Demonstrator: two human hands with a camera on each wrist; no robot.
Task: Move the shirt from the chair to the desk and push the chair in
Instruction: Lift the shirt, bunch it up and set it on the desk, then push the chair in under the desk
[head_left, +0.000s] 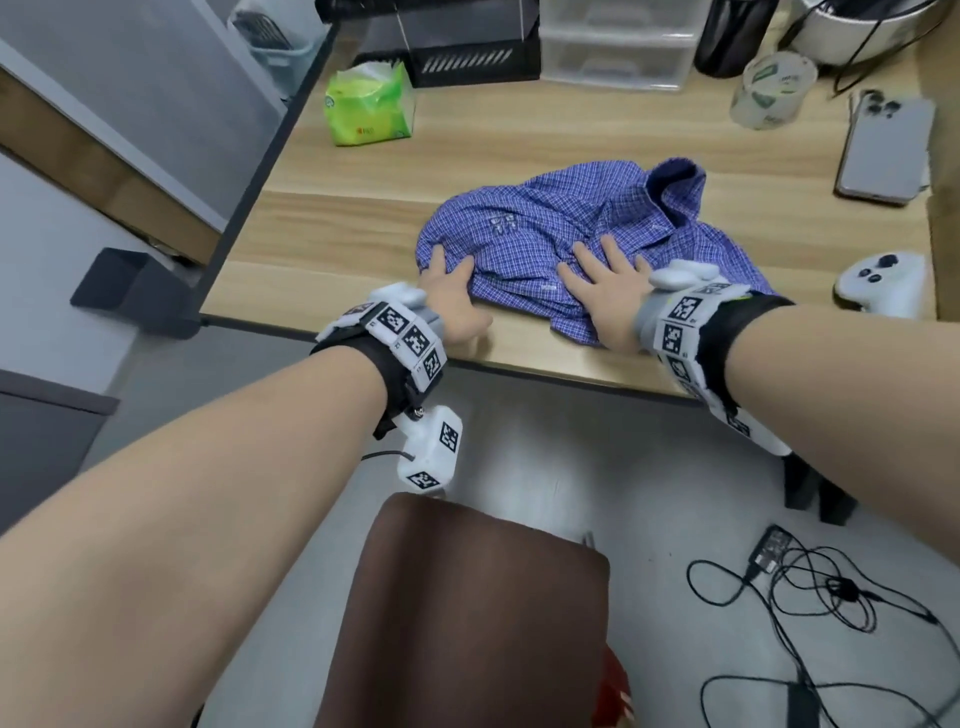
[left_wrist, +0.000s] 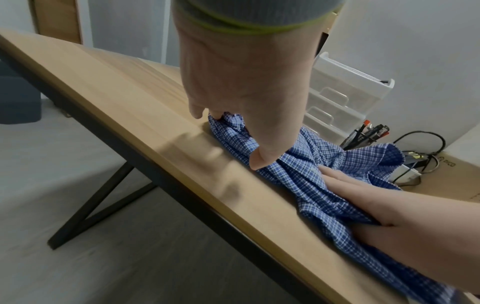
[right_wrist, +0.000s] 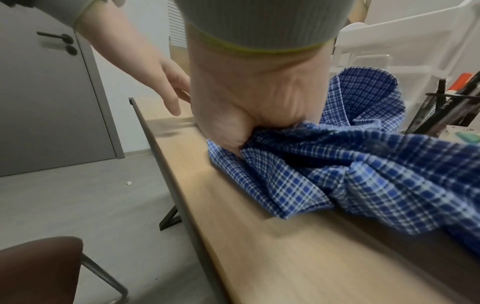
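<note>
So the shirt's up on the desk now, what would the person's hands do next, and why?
Probably let go and draw both hands back to the chair. The shirt already lies on the desk, with the left hand and right hand on it, while the chair stands apart from the desk's edge, not pushed in.

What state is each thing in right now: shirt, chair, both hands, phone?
plaid shirt: crumpled, lying on the desk near its front edge.
brown chair: seat bare, standing back from the desk, not pushed in.
left hand: gripping the shirt's left edge.
right hand: fingers spread on top of the shirt, thumb tucked under a fold.
phone: face down on the desk.
</note>
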